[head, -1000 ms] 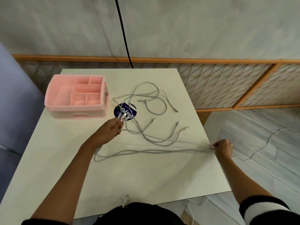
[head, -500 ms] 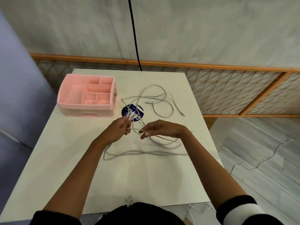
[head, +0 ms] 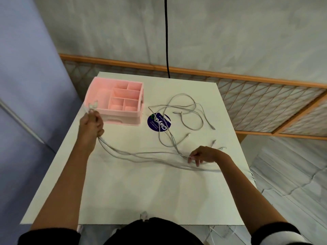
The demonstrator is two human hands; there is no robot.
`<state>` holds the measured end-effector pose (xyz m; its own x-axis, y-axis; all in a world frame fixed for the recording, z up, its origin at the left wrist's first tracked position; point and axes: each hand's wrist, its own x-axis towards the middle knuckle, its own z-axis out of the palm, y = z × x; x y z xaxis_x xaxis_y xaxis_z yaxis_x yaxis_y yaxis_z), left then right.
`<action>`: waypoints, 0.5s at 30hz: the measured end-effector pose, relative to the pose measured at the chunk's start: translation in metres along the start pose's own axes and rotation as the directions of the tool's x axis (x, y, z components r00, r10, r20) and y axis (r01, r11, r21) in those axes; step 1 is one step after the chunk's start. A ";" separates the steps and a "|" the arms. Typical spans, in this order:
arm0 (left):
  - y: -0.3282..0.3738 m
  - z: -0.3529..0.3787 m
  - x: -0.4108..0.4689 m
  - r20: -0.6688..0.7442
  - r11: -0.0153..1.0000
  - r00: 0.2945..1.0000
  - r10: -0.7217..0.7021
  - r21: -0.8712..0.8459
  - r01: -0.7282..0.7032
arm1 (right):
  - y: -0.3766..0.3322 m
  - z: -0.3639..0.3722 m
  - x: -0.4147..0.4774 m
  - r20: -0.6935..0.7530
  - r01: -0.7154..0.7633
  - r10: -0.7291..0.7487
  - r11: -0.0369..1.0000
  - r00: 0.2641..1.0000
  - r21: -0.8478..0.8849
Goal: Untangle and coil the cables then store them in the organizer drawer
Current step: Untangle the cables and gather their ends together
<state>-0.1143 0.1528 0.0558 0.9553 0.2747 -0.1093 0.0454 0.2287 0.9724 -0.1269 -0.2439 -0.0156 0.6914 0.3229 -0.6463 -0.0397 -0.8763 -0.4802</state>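
Head view: left hand [head: 91, 124] is fisted round the plug ends of the grey cables [head: 150, 153], raised beside the pink organizer [head: 122, 117]. Right hand [head: 206, 154] pinches the strands low on the white surface [head: 141, 191]. The span between the hands runs out fairly straight, apparently to draw out crossings. The remaining loops lie tangled right of the organizer; nothing is coiled or stored.

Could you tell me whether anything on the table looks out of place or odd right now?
Only the grey cables: they sprawl in crossing loops right of the pink organizer, some over the round blue sticker. The left hand grips a bunch of ends beside the organizer; the right hand pinches strands. Nothing looks spilled or damaged.
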 end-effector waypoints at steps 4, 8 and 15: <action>-0.001 -0.030 0.011 -0.133 0.965 0.989 -0.066 -0.260 0.029 | 0.000 0.009 0.002 0.007 -0.101 0.101 0.995 0.995 -0.002; -0.009 -0.032 0.008 -0.177 0.932 0.978 -0.109 -0.361 0.038 | 0.001 0.016 0.009 -0.028 -0.197 0.196 0.980 0.980 -0.038; -0.003 -0.025 0.003 -0.018 0.857 0.995 -0.099 -0.510 0.076 | -0.092 0.002 0.015 -0.005 0.057 -0.057 0.995 0.998 -0.086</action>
<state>-0.1189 0.1763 0.0473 0.9406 0.2679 -0.2087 -0.0375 0.6928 0.7202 -0.1146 -0.1577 0.0173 0.6964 0.3707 -0.6145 0.0616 -0.8840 -0.4634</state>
